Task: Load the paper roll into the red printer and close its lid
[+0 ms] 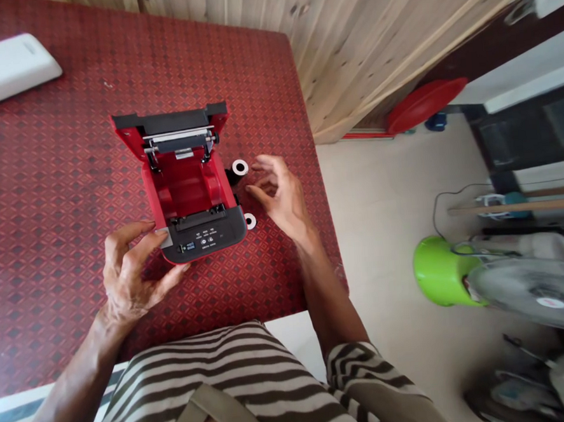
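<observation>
A red and black receipt printer (185, 191) sits on the red patterned tablecloth (70, 186) with its lid swung open and its paper bay bare. My left hand (133, 271) rests at the printer's front left corner, fingers spread and touching its edge. My right hand (278, 195) hovers to the right of the printer, fingers apart and curled loosely, holding nothing. Two small white paper rolls lie beside it: one (240, 168) by my fingertips, the other (250, 221) near the printer's front right corner.
A white box-like device (10, 67) lies at the table's far left. The table's right edge drops to a pale floor with a green fan base (438, 271), a red lid (423, 103) and cables. A wooden wall stands behind.
</observation>
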{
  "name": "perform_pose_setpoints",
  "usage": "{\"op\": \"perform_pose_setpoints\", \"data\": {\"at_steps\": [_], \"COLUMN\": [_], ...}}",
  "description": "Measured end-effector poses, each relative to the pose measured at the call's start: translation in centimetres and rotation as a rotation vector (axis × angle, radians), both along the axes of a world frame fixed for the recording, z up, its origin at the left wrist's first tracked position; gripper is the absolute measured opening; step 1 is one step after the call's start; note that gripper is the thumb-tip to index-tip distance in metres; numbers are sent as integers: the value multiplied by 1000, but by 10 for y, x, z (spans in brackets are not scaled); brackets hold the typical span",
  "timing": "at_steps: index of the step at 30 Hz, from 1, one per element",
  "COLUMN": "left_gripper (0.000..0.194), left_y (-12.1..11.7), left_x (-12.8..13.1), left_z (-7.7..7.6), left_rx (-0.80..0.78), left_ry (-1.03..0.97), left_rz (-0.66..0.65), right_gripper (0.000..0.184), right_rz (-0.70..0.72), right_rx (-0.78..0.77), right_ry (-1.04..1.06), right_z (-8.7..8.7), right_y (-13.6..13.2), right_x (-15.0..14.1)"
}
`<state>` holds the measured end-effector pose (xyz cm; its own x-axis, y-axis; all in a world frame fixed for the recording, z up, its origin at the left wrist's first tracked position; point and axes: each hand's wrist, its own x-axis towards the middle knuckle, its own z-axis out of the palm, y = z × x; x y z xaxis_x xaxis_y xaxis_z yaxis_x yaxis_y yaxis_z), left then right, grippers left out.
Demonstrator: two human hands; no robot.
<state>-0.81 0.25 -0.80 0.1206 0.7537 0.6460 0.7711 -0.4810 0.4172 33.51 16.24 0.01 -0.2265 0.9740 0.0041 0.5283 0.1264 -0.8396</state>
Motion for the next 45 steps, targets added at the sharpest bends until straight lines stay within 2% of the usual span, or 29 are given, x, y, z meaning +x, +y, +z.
{"op": "perform_pose_setpoints", "data": {"at_steps": [3,5,7,12,15,18,20,22,25,26,28,32,36,39,45], "left_gripper": [62,67,71,66,62,59,59,61,66,67,67,67,64,66,59], "left_y": [0,1,2,3,2,1,0,0,0,1,1,-1,-6,-8,-9], "left_x": [-1,-2,-1,0,0,0,1,2,3,3,3,3,3,3,5], "left_z": [-1,-1,-1,2,4,4,4,4,3,2,1,-1,2,3,1], "left_rx": [-3,15,15,13,-9,-18,-17,-21,2,10,20,9,-53,-71,-81], "left_ry": [-7,-2,8,-4,16,13,-1,-5,-4,-1,-2,-21,-3,-11,-20], "left_rz": [9,-8,-15,-5,-4,0,-5,-4,-3,-8,-15,-8,4,2,23], "right_gripper": [36,42,49,23,30,34,37,42,53,54,47,27,34,41,44], "right_rz": [61,120,112,-5,-55,-111,-60,97,456,548,611,555,575,583,606], "right_rx": [-107,-162,-132,2,-39,-119,-133,-112,-95,-104,-92,138,149,130,157], "right_ry": [-50,-36,-21,-27,87,218,276,348,415,380,209,-275,-690,-816,-860], "right_z": [19,23,18,-4,-2,19,40,64,97,106,120,132,135,138,145], "right_y": [-31,-52,-68,-79,-79,-82,-83,-79,-60,-52,-37,-20,-19,-18,-20], "right_x": [22,26,20,-6,-5,8,17,23,19,14,-5,-59,-104,-118,-119]}}
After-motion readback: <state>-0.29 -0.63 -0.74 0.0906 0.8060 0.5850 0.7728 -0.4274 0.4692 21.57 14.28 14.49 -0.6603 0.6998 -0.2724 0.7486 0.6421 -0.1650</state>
